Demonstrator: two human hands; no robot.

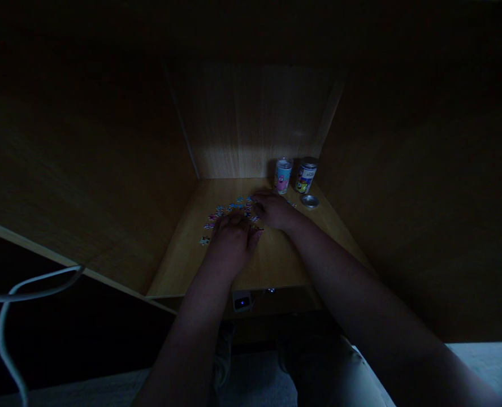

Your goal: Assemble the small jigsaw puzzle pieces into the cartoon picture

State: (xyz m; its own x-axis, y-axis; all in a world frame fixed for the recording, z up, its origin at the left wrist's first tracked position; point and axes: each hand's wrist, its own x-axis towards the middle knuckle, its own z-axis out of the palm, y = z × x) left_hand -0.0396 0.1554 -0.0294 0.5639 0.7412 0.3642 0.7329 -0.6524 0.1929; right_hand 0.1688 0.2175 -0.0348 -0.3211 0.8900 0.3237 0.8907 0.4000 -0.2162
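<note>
Where the puzzle pieces lie: as you reach over the wooden surface, they form a loose scatter just ahead of your left hand and run across to your right, some of them hidden under your fingers.
Left hand: palm down, right on the near edge of the scatter, fingers over the pieces and thumb out to the side; whether it pinches one, you can't tell from here.
Right hand: at the right end of the scatter, a little farther in, fingers bent down among the pieces; its grip is too dark to call.
Stray piece: out on its own, just left of your left hand.
Tins: the pink-and-blue one and the silver-topped one stand upright beyond your right hand, with a round lid lying flat in front.
</note>
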